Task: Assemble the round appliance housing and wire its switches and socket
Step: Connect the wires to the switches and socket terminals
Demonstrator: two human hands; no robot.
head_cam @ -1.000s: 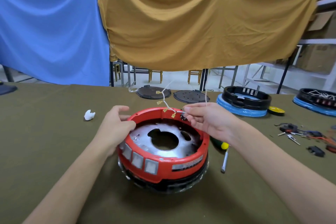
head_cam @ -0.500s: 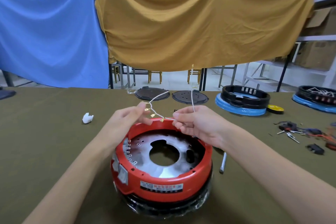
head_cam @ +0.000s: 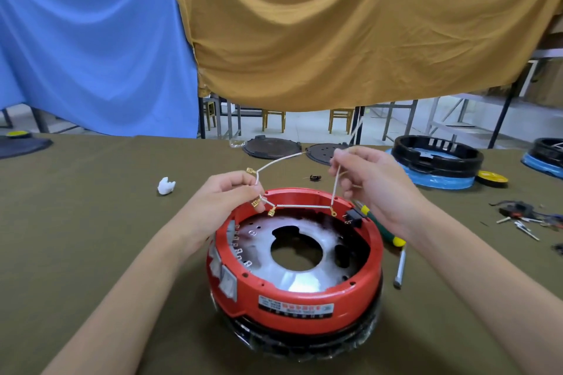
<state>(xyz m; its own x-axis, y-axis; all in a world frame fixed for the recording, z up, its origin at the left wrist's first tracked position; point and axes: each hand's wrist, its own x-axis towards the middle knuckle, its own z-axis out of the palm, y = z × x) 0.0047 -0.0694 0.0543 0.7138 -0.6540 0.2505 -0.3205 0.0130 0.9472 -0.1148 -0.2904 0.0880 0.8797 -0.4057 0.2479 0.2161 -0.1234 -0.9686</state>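
Head view: both hands (head_cam: pixel 307 189) pinch white wires (head_cam: pixel 281 160) above red housing (head_cam: pixel 294 256).

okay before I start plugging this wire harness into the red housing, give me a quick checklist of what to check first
1. Harness held at both ends: ok. Left hand pinches the wire harness near its brass connectors, right hand holds the other strands.
2. Wires untangled: cannot tell; strands cross near the left fingers.
3. Red housing sitting flat, opening up: ok.
4. Black socket seated in the rim: ok.
5. Switch tabs inside the left wall reachable: ok.
6. Screwdriver within reach: ok, beside the housing.
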